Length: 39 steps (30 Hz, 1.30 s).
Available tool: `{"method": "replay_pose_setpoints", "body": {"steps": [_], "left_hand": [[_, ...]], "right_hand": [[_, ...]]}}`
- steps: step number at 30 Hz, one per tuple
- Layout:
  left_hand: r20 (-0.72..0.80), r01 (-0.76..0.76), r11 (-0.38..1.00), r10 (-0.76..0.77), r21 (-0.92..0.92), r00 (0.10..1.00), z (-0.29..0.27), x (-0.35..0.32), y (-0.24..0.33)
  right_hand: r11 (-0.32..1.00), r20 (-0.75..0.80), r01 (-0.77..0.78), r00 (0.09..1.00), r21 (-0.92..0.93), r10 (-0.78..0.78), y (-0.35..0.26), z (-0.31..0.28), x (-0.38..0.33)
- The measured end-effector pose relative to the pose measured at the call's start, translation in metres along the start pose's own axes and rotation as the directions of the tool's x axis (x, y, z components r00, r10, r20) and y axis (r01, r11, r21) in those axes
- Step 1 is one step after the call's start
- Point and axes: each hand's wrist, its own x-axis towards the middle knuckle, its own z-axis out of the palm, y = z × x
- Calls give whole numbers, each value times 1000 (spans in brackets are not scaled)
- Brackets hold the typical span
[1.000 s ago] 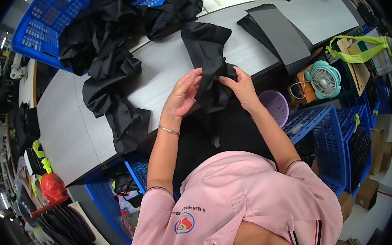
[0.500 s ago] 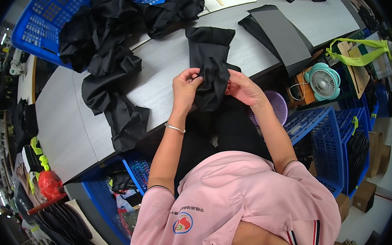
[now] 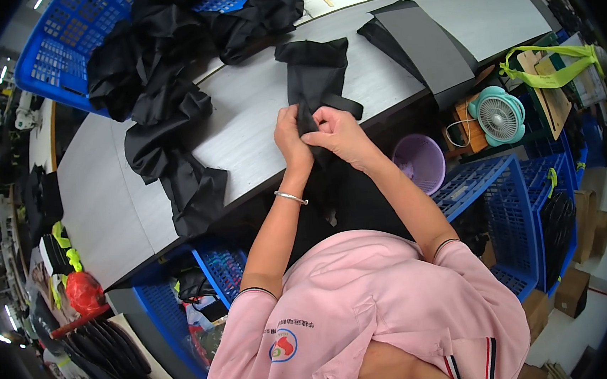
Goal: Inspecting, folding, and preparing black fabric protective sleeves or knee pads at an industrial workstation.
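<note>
A piece of black fabric (image 3: 314,67) lies partly on the grey table (image 3: 249,133), its near end drawn over the front edge toward my lap. My left hand (image 3: 291,140) is closed around the left side of that near end. Beside it, my right hand (image 3: 336,135) pinches the same fabric, thumb pointing toward the left hand. A strip of the cloth sticks out to the right past my right hand. Part of the fabric under the fingers is hidden.
Heaped black fabric (image 3: 168,100) spills from a blue basket (image 3: 58,55) at far left. A grey panel (image 3: 426,41) lies on black pieces at right. Below the table's right edge are a purple bin (image 3: 419,165), a small teal fan (image 3: 499,115) and blue crates (image 3: 490,210).
My right hand has moved left, close to my left hand. The fabric is gathered narrower between them, and its far end lies flatter on the table.
</note>
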Motion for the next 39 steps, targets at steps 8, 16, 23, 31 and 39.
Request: {"method": "replay_pose_setpoints", "body": {"steps": [8,16,23,31,39], "left_hand": [[-91,269,952,-284,-149,954,-24,14,5],[123,232,959,-214,-164,969,-17,-11,24],[-91,306,933,-327,-189,941,-26,7,41],[-114,127,977,-147,-170,983,-28,-37,80],[601,524,678,-150,-515,785,-12,-59,85]], "right_hand": [[807,-509,18,768,-590,-389,-8,-47,-8],[957,-448,34,879,-289,-166,6,-33,-16],[692,-444,-38,793,-721,-418,-10,-69,-20],[-63,-245,-372,720,-926,-649,-39,-188,-6],[52,-74,-62,430,-997,-900,-78,-101,-62]]}}
